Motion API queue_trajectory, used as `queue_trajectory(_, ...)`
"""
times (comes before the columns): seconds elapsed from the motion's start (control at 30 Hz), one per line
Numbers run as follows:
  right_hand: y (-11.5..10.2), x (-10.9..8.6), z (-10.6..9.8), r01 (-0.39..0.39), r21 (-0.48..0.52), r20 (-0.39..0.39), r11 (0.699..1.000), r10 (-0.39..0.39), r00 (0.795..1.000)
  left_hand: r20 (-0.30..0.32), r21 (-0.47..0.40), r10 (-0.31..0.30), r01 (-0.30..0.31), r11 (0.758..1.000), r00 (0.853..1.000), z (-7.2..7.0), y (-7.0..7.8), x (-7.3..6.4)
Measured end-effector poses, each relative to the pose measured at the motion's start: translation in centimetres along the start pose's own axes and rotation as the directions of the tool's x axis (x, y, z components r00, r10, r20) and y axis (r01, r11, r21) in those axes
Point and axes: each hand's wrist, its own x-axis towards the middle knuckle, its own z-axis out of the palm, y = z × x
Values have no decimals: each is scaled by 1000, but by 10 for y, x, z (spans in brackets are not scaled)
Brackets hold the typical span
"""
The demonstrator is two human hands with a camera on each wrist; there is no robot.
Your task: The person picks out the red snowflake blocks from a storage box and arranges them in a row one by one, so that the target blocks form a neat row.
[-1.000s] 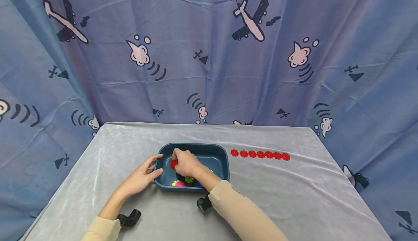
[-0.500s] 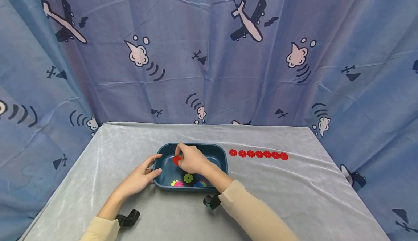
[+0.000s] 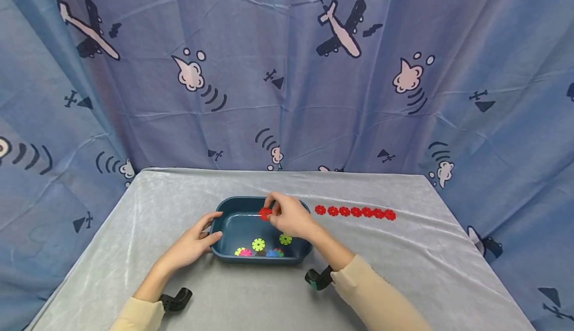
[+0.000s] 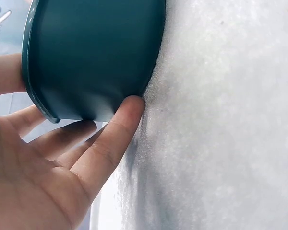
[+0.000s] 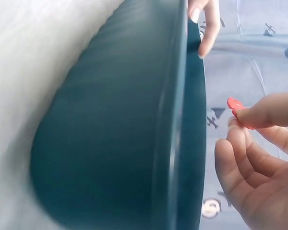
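Note:
My right hand (image 3: pixel 291 217) pinches a red notched plastic disc (image 3: pixel 265 214) between thumb and fingers. It is over the back right part of a dark blue-green plastic bin (image 3: pixel 215 247). The right wrist view shows the red disc (image 5: pixel 234 104) at the fingertips, above the bin's rim (image 5: pixel 175 143). My left hand (image 3: pixel 193 244) holds the bin's left end, with digits at the rim. From the left wrist, one digit reaches over the rim while other fingers (image 4: pixel 105 151) lie along the outer wall (image 4: pixel 96 57), low by the cloth.
Inside the bin are yellow discs (image 3: pixel 258 244), a pink disc (image 3: pixel 244 252) and a blue disc (image 3: pixel 272 253) near the front wall. Right of it, several red discs (image 3: pixel 356 212) lie in a row on the grey tablecloth (image 3: pixel 403 266). A patterned curtain (image 3: pixel 242 121) stands behind the table.
My right hand has moved right across the bin with the red disc, uncovering a yellow disc at the bin's right. The left hand has kept its place at the bin's left end.

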Motion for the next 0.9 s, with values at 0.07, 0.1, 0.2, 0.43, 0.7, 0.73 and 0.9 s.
queue_trajectory(0.07,6,-5,-6,-1,9,-33,1000,1,999,0,3,1,-1,1000,1000,0,0,0)
queue_trajectory(0.1,9,-8,-9,-4,18,-50,1000,5,999,0,5,1,-1,1000,1000,0,0,0)
queue_trajectory(0.2,18,-14,-18,-4,43,-89,999,7,996,0,9,1,-1,1000,1000,-1,0,0)
queue_trajectory(0.43,43,-26,-40,-21,39,-159,999,27,987,1,18,5,-5,1000,1000,-2,-1,0)
queue_trajectory(0.7,75,-45,-64,-68,-4,-217,998,65,974,5,7,6,-6,1000,1000,-2,-1,0)
queue_trajectory(0.73,79,-48,-67,-73,-9,-220,997,69,973,4,7,5,-5,1000,1000,-2,-1,-1)
queue_trajectory(0.9,101,-62,-83,-120,-28,-236,992,110,965,2,10,4,-4,1000,1000,-2,0,-2)
